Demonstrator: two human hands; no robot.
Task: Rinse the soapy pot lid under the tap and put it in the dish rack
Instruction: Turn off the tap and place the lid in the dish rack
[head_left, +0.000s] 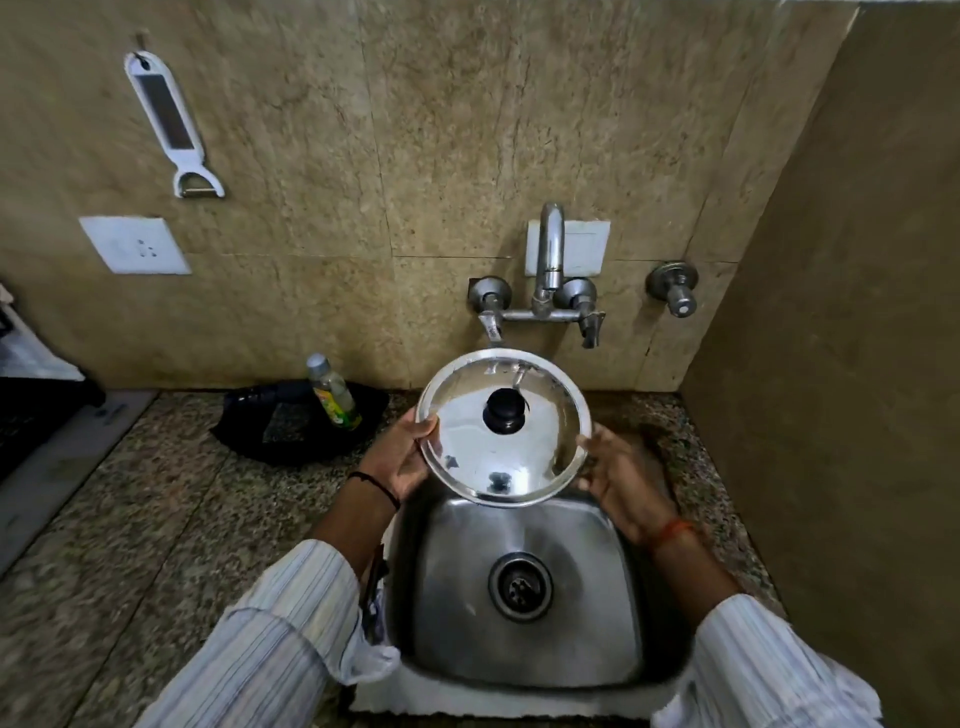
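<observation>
Fingers of your left hand (402, 460) and right hand (618, 480) pinched opposite rim edges of the pot lid (503, 427), held over the sink (524, 597) below the tap (550, 249). Risk: a soapy rim could slip from that light grip.

I count 1 pot lid (503, 428) w/ 1 black knob (505, 411), 2 hands on it: left hand (402, 460), right hand (621, 480). 1 sink (524, 654), 1 tap (549, 249), 1 bottle (332, 389), 1 peeler (169, 122), 3 wall valves approx.
</observation>
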